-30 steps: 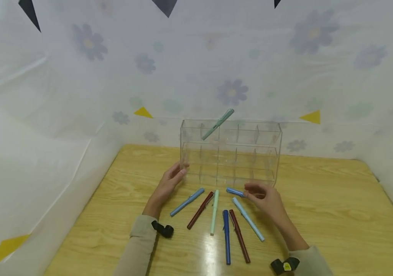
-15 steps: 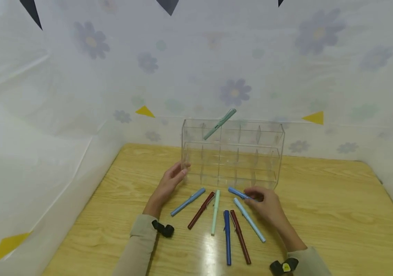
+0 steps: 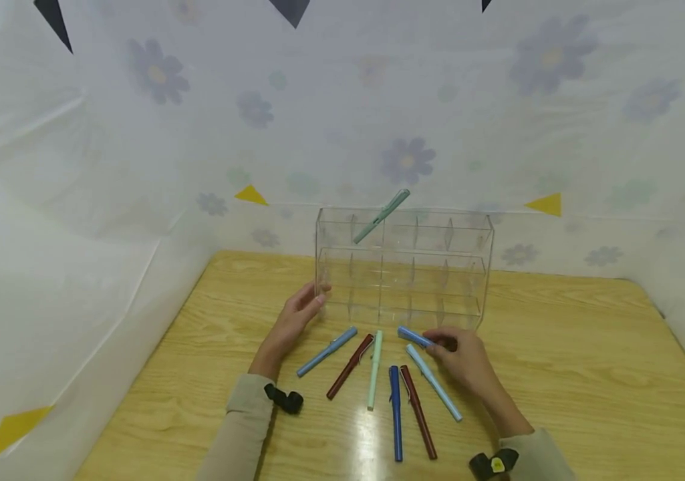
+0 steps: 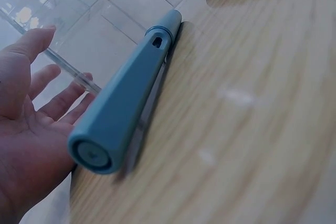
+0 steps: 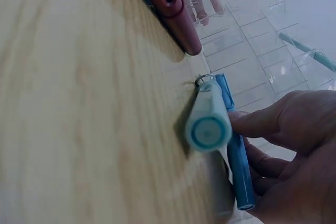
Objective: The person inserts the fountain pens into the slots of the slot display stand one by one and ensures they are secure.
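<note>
A clear acrylic organizer (image 3: 398, 294) with several compartments stands upright on the table. My left hand (image 3: 294, 321) rests at its left side edge, fingers fairly straight and touching it. In the right hand (image 3: 462, 354) a blue pen (image 3: 416, 337) is pinched between thumb and fingers, low in front of the organizer. A light blue pen (image 3: 434, 382) lies just beside that hand, and in the right wrist view this light blue pen (image 5: 209, 121) partly covers the held one. Beside the left hand lies a grey-blue pen (image 3: 327, 352). A green pen (image 3: 381, 216) leans slanted in the organizer's upper row.
Between the hands lie a dark red pen (image 3: 350, 367), a mint pen (image 3: 375, 369), a dark blue pen (image 3: 395, 414) and another dark red pen (image 3: 418, 413). Behind the wooden table (image 3: 589, 361) hangs a flowered sheet (image 3: 342, 133). Black cameras sit on both wrists.
My right hand has drawn slightly toward me, and the blue pen has shifted within its fingers. The left hand has stayed at the organizer's edge, and the other pens lie as before.
</note>
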The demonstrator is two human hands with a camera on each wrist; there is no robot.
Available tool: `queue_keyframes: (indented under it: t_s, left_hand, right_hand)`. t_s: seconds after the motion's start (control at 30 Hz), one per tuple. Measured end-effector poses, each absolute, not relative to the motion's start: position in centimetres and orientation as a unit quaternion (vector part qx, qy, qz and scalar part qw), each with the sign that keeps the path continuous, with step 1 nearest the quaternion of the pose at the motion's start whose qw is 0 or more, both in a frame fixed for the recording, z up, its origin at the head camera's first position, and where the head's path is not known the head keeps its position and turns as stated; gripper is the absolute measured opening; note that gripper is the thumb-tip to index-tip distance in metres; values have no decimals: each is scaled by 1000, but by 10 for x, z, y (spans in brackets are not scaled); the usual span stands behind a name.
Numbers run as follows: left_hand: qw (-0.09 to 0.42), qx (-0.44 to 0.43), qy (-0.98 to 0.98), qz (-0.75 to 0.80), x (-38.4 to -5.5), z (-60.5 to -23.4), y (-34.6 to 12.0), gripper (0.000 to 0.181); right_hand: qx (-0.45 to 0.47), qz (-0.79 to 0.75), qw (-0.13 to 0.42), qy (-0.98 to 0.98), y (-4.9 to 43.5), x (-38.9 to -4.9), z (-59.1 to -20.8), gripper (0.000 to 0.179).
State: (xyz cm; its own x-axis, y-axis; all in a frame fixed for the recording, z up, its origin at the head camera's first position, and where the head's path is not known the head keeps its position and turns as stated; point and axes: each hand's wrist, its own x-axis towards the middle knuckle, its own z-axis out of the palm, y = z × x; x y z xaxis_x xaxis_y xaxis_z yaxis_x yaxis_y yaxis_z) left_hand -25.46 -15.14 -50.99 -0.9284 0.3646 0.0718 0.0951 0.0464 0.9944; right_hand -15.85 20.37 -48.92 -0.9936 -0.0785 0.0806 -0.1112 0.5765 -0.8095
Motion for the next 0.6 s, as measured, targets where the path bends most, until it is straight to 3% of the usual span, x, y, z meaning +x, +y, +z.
queue_keyframes:
  t_s: [0.3, 0.6]
  left_hand:
    - [99, 174, 714, 670, -255, -511, -152, 55]
    - [96, 171, 712, 674, -255, -512, -152, 56]
  right_hand:
    - [96, 490, 34, -866, 210, -155, -473, 23]
    - [120, 561, 12, -819, 214, -152, -458, 34]
